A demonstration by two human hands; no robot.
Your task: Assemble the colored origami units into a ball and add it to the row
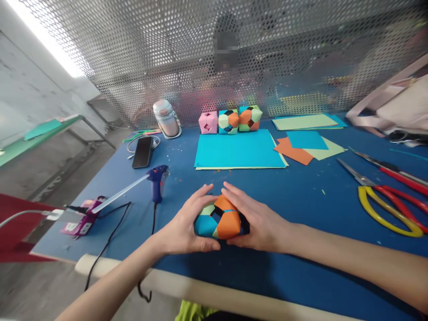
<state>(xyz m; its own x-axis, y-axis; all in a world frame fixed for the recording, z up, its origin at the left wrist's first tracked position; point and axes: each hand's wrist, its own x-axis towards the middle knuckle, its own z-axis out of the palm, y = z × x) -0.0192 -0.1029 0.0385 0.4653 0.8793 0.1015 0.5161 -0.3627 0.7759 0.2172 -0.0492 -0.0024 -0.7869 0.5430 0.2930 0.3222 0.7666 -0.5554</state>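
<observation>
My left hand and my right hand cup a folded paper ball of orange, blue and pale green pieces, low over the blue table. Fingers of both hands curl round its sides, thumbs underneath at the front. At the back stand a pink paper cube and two finished multicoloured paper balls in a row.
A blue glue gun with a clear stick lies left of my hands, its cord trailing off the table edge. A phone and small bottle sit far left. Cyan paper sheets lie ahead, coloured sheets further right. Yellow and red scissors lie right.
</observation>
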